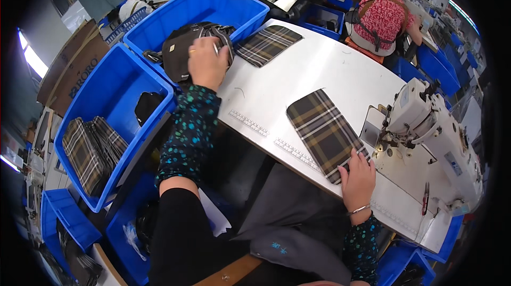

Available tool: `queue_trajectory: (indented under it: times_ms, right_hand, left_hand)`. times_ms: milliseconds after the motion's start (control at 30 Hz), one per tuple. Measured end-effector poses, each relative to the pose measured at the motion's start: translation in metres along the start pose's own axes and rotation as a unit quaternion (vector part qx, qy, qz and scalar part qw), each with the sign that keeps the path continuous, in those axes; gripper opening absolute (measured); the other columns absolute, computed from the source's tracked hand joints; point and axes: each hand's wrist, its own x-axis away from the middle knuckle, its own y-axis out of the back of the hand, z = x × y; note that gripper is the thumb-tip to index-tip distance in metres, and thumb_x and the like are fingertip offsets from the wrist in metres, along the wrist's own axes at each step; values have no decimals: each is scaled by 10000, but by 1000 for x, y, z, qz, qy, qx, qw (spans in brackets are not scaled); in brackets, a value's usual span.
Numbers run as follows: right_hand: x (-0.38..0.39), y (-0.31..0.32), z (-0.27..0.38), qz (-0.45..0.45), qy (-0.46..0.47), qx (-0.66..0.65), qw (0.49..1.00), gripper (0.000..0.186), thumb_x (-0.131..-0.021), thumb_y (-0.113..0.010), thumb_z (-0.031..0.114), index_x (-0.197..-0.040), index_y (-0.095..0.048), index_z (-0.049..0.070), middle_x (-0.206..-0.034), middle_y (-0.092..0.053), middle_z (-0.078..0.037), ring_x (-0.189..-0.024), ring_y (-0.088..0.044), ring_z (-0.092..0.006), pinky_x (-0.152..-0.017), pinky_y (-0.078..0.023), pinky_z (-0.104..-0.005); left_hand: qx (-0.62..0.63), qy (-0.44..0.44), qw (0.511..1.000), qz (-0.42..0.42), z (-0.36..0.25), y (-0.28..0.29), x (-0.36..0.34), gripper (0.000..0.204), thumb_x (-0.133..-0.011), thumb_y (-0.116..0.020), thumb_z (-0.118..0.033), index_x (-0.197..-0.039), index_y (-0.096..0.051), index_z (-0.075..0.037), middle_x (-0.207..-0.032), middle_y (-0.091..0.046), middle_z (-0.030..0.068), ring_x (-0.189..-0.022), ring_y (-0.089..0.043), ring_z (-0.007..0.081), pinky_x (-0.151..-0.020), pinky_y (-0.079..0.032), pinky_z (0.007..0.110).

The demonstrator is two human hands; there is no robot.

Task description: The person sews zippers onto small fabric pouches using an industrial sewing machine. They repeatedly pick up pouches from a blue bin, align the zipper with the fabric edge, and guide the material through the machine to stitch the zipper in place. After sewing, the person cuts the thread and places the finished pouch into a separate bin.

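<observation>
My left hand (208,63) lies over a stack of dark fabric pieces (178,54) at the rim of the far blue bin, fingers apart and slightly bent. A small pale thing shows beside its fingers, too small to name. On the white table my right hand (358,182) rests with fingers spread on the near end of a dark plaid fabric panel (324,129) with brown and white stripes. Another plaid panel (269,45) lies farther back, close to the left hand's stack.
At right stands a white sewing machine (420,115), with thread snips (426,199) near it. A second blue bin (114,86) on the left holds stacked plaid pieces (88,153). Measuring scales (295,150) run along the table's front edge. A co-worker (382,17) sits beyond.
</observation>
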Motion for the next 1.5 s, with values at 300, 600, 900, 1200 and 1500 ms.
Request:
queue_trajectory:
  times_ms: [300,600,900,1200,1500]
  right_hand:
    - [-6,-5,-12,34,40,0,999,474,-1022,-622,173,-1487,-555,115,-1604,-512,-87,-1486,-454,-308,-1217,-319,-564]
    - [-10,1,-20,58,45,-30,997,481,-1019,-645,218,-1492,-571,172,-1619,-499,-44,-1497,-442,-285,-1218,-315,-569]
    - [-9,64,-4,8,70,-426,902,505,-955,-755,294,-1370,-627,35,-1506,-589,-122,-1375,-555,-316,-1168,-397,-473]
    - [46,82,5,148,-97,-716,675,353,-822,-929,120,-1058,-689,13,-938,-649,35,-895,-559,-47,-802,-473,-244]
    - [44,86,40,170,-22,-521,836,461,-752,-938,401,-854,-667,42,-746,-579,-71,-672,-545,-229,-642,-463,-334]
  left_hand:
    - [-14,120,982,147,111,-5,-47,239,-842,-824,-304,-913,-732,-95,-967,-749,146,-972,-715,365,-834,-555,479]
    - [160,1,987,-30,5,131,-43,201,-1032,-698,-181,-974,-623,-3,-804,-607,59,-718,-560,160,-686,-457,297]
    - [495,8,785,372,-79,215,24,139,-937,-708,-30,-978,-575,-19,-957,-636,37,-843,-544,97,-781,-435,230]
    - [518,40,496,696,-80,140,76,72,-1017,-678,-27,-1056,-620,-12,-996,-676,9,-887,-593,54,-805,-486,229]
    - [507,-9,293,811,-154,110,172,314,-1135,-534,-270,-1234,-650,5,-1066,-656,-16,-981,-547,37,-859,-464,226]
